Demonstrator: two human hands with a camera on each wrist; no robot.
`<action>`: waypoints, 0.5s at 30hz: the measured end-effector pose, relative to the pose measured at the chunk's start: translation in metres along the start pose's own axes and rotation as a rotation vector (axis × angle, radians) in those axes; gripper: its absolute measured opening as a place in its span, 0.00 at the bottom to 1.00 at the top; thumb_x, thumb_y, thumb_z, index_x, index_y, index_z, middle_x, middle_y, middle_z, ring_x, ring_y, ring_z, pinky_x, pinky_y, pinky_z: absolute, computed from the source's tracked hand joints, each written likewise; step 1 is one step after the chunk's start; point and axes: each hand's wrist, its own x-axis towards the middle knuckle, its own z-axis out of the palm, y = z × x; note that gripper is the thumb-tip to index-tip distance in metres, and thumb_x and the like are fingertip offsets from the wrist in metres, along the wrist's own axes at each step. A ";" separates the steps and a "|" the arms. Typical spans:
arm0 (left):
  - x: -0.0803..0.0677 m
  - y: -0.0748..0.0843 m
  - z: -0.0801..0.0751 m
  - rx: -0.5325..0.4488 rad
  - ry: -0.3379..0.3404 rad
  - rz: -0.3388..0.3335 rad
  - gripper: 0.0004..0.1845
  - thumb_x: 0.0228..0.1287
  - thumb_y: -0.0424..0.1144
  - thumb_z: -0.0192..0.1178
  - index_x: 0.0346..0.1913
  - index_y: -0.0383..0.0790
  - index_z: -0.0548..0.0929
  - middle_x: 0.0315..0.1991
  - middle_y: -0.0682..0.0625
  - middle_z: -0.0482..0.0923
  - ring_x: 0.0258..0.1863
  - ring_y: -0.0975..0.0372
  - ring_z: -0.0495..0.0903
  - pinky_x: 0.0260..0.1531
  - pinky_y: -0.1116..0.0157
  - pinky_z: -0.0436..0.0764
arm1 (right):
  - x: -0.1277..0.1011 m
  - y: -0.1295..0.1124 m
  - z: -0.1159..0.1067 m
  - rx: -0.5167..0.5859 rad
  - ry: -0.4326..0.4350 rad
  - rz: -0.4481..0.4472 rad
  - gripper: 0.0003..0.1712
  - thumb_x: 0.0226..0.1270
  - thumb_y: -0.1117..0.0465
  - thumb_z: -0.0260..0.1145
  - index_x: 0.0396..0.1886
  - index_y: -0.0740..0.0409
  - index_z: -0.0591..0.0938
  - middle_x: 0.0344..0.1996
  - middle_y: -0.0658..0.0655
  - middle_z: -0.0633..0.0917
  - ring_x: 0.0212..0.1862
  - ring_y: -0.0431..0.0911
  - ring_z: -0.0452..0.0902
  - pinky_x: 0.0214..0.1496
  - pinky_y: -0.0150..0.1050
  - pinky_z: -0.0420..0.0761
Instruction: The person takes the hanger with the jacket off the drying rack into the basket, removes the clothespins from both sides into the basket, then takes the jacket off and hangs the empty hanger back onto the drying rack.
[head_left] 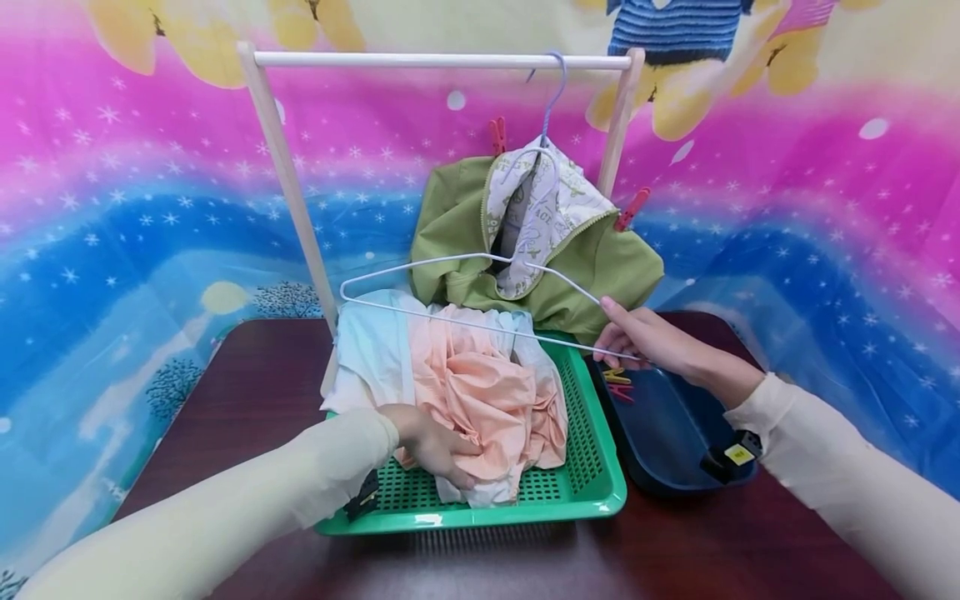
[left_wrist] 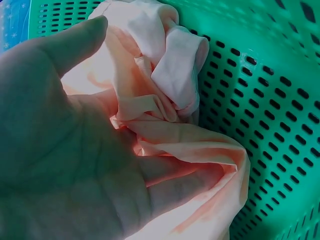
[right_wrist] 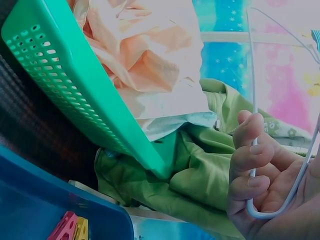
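The left hand [head_left: 435, 446] is being held low inside the green perforated plastic basket [head_left: 592, 467], its cream-sleeved forearm reaching in from the near left edge; the palm is being turned onto the crumpled peach-coloured cloth garment [head_left: 480, 392], and in the left wrist view the fingers [left_wrist: 170, 187] are being curled into a fold of that cloth, with the thumb lying straighter alongside. The garment is being kept in the basket on top of pale white and light-blue laundry [head_left: 371, 350], its bunched end pressed near the basket's perforated wall. The right hand [head_left: 645, 337] is being raised just beyond the basket's right far corner, wrist extended from the right; its fingers [right_wrist: 250, 165] are being wrapped round the end corner of a thin white wire clothes hanger [head_left: 457, 292], which is being held roughly level above the laundry. A green zip-up jacket with a printed lining [head_left: 525, 242] is being carried on a pale blue hanger from the wooden rail [head_left: 442, 60]. A dark blue plastic tray [head_left: 667, 433] holding red and yellow clothes pegs [head_left: 618, 383] is lying beside the basket on the dark wooden table [head_left: 225, 392].
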 end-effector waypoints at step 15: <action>-0.017 0.006 0.007 0.042 0.249 0.091 0.36 0.70 0.52 0.61 0.78 0.55 0.63 0.75 0.53 0.67 0.76 0.59 0.64 0.76 0.59 0.62 | 0.005 -0.005 0.004 -0.014 0.020 0.008 0.47 0.81 0.33 0.32 0.42 0.66 0.85 0.26 0.54 0.84 0.21 0.42 0.72 0.25 0.37 0.71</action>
